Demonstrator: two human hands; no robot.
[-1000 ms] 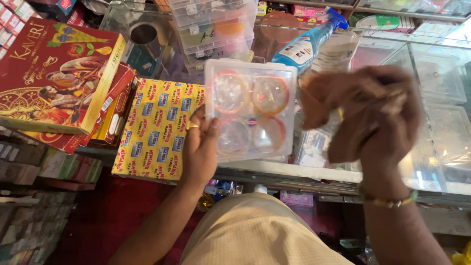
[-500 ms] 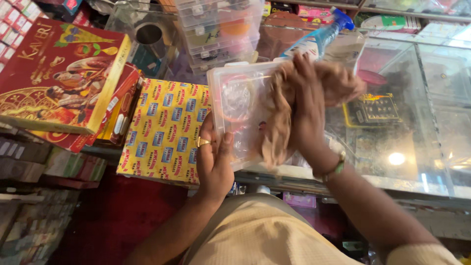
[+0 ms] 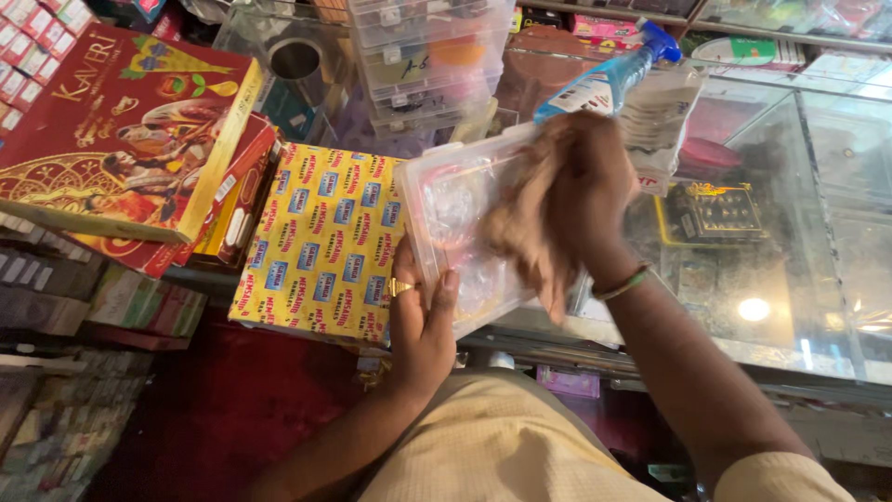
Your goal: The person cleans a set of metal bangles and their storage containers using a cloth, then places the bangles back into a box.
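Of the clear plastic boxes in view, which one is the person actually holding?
The flat clear box at the counter's near edge: the left hand grips its near edge, the right hand presses a brown cloth on it. The stacked clear boxes behind stand untouched.

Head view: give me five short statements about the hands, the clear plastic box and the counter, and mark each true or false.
1. The left hand grips the clear plastic box by its lower edge. True.
2. The right hand presses a brown cloth against the box. True.
3. The left hand wears no ring. False: a gold ring shows on one finger.
4. The blue spray bottle lies on the floor. False: it stands on the glass counter behind the box.
5. A yellow printed box lies left of the clear box. True.
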